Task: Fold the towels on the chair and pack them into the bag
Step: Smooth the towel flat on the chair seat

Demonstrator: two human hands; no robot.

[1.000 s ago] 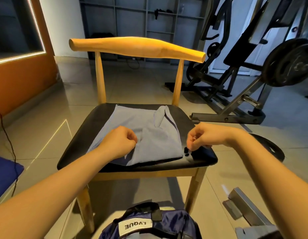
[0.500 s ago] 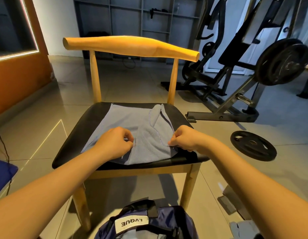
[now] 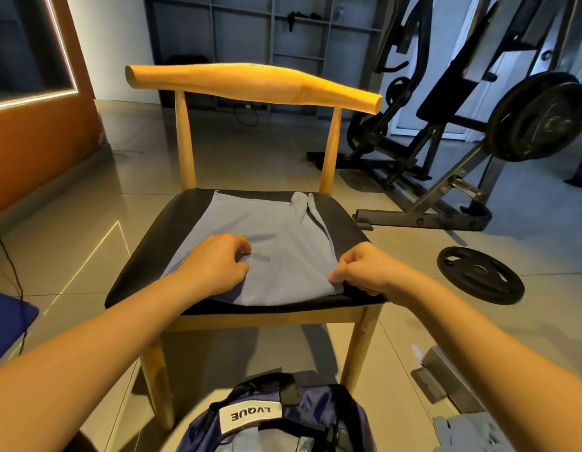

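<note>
Light-blue towel (image 3: 270,256) lies spread on the black seat of the wooden chair (image 3: 253,83), partly folded, a ridge of bunched cloth running up its right side. Left hand (image 3: 214,264) rests on the towel's middle, fingers curled and pinching a small tuck of cloth. Right hand (image 3: 358,269) sits at the near right corner, fingers pressed together on the towel's edge, right at the seat's front rim.

Risks, as judged: the seat looks smooth and slick — a pull from one hand alone could slide the whole towel forward and off the front edge. The right-side ridge, if not flattened first, would likely get trapped in the next fold and leave a lumpy bundle that packs badly. The left pinch holds little cloth and may slip out mid-fold.

Navy bag (image 3: 276,422) sits open on the floor directly below the chair front, white label upward — near, so a dropped towel may land half in.

Room: glossy tiled floor, orange wall to the left, grey shelving behind. Weight machine (image 3: 479,125) on the right; a loose weight plate (image 3: 480,275) flat on the floor beside the chair.
</note>
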